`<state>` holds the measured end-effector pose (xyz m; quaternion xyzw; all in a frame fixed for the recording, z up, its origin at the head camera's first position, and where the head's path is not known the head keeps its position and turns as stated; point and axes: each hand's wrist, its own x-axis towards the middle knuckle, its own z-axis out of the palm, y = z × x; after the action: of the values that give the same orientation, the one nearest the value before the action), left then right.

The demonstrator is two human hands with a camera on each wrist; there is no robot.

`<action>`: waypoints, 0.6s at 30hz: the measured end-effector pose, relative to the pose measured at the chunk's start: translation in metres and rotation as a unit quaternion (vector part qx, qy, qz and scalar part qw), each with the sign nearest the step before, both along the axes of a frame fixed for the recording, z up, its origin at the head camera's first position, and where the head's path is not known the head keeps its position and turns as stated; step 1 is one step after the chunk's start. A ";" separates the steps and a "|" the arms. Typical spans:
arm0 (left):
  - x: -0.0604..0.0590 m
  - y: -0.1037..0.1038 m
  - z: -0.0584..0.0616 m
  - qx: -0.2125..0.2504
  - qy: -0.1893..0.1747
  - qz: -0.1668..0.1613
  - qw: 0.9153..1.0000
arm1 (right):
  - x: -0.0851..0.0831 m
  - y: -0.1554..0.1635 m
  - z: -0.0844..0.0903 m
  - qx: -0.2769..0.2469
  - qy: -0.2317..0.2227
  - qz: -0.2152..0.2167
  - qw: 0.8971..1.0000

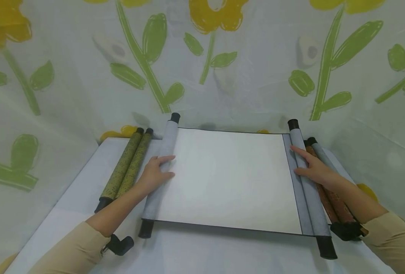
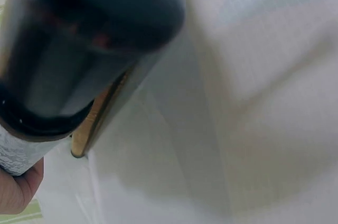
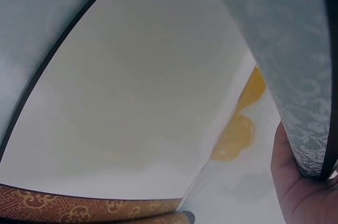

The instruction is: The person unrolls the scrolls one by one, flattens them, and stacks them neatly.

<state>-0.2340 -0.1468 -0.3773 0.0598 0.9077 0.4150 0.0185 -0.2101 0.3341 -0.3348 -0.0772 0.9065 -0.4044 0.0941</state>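
Note:
A partly unrolled hanging scroll spans the middle of the head view, its blank cream-white paper stretched between two rolls. My left hand grips the blue-grey left roll, thumb and index finger showing on the paper side. On the other side, my right hand holds the right roll, where a strip of blue-grey mounting shows. Black knobs cap the roll ends. The left wrist view has a dark roller end close up; the right wrist view shows patterned blue-grey cloth above the hand.
Two rolled green patterned scrolls lie on the white table at left. Rolled red-brown scrolls and a blue-grey one lie at right, partly behind the right forearm. A flower-printed cloth hangs behind the table.

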 end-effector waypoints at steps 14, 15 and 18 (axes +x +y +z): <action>0.003 -0.006 0.000 -0.017 0.004 0.001 1.000 | -0.001 0.005 -0.007 0.000 -0.004 -0.003 1.000; 0.003 -0.006 0.000 -0.015 -0.001 0.002 1.000 | -0.001 0.005 -0.007 0.001 -0.004 -0.005 1.000; 0.001 -0.008 0.000 -0.012 -0.008 0.005 1.000 | -0.001 0.004 -0.007 0.004 -0.004 -0.008 1.000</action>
<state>-0.2326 -0.1543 -0.3777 0.0521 0.9128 0.4044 0.0243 -0.2115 0.3382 -0.3414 -0.0677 0.9084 -0.4014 0.0950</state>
